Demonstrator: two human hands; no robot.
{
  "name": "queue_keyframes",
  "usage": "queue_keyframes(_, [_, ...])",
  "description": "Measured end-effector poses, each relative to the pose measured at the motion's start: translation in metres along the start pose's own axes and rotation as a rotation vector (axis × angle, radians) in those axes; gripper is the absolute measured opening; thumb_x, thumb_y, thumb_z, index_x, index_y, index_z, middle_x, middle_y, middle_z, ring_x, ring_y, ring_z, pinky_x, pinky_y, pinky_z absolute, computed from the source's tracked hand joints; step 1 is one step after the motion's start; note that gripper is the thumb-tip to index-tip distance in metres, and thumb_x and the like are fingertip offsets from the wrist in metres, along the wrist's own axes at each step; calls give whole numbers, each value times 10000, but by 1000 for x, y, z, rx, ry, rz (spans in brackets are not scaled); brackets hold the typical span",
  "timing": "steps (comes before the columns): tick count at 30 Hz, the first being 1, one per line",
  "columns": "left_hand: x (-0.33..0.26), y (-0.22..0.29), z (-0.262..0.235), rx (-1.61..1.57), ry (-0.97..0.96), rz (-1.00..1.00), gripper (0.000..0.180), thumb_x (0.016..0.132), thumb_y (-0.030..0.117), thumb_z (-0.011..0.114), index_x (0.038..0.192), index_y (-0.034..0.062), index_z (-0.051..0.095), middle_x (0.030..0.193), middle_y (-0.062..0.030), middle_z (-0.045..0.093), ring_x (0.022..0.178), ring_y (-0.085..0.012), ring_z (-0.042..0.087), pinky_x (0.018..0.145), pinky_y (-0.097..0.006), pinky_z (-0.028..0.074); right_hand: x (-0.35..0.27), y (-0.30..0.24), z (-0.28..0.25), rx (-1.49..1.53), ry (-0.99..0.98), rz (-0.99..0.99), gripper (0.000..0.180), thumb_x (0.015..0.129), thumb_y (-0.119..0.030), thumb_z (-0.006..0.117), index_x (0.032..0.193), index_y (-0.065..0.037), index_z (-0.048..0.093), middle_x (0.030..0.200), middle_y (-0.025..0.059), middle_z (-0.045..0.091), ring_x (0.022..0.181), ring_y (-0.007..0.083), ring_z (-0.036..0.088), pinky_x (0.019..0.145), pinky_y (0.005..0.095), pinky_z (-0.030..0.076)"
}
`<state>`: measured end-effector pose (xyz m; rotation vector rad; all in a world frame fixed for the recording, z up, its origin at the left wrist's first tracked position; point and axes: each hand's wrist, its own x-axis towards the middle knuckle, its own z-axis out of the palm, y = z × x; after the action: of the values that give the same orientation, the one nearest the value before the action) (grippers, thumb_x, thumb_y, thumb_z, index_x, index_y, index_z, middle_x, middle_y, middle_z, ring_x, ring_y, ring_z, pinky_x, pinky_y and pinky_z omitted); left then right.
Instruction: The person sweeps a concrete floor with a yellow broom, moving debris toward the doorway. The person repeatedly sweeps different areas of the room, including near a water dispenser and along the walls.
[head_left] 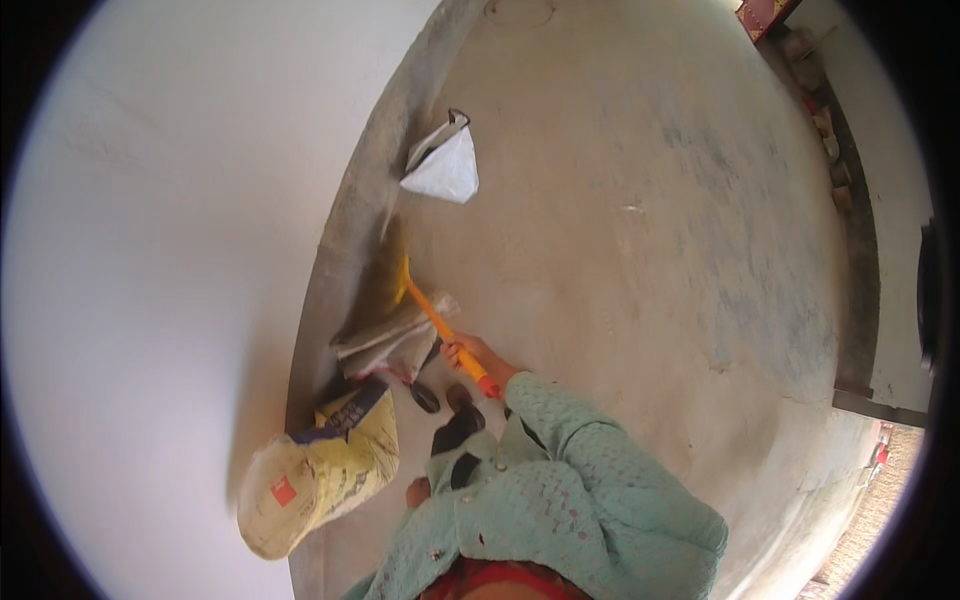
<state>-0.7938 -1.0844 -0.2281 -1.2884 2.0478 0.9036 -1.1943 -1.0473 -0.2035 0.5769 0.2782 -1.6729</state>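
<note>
Right hand (468, 352) is closing around the orange handle (440, 325) of a long tool, fingers wrapped on the shaft just above its red end. The handle is running up and to the left from the hand toward the foot of the white wall (170, 260), where its far end is lying over a crumpled grey-white sack (385, 340); the tool's head is not showing clearly.

Left hand (417, 492) is sitting low, near the body, just right of a yellow and white sack (320, 475) that is leaning against the wall. Only a small part of this hand is showing past the green sleeve (560, 480), so whether it is open or closed cannot be told.

Farther off, a white bag (443, 165) is lying on the concrete floor (650, 220) by the wall's edge
</note>
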Motion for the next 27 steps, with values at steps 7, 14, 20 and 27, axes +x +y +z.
queue_keyframes(7, [27,-11,27,107,-144,33,320,722,329,444,869,97,608,852,-149,587,819,-316,553,701,-400,438,-13,-55,-32,197,80,7,105,773,-80,432,838,-37,362,637,40,425,470,78,456,399,182,388])
queue_keyframes(14, [59,10,21,208,-175,51,312,705,323,465,859,98,617,829,-143,594,809,-309,559,691,-397,442,-132,-150,-74,72,296,-375,98,729,-69,468,733,-66,370,566,35,407,436,85,410,377,212,363])
queue_keyframes(20, [72,33,8,251,-162,74,308,700,306,463,839,79,618,810,-157,592,792,-320,560,687,-404,442,-237,-148,-87,-63,369,-671,195,742,-40,451,851,-137,321,568,41,402,436,100,404,372,232,370])
queue_keyframes(27, [79,59,-4,349,-140,125,304,694,286,461,816,58,620,788,-173,589,772,-334,560,682,-411,442,-350,-67,-48,23,314,-653,342,767,-17,390,1052,-187,304,583,33,371,424,85,365,387,205,332])
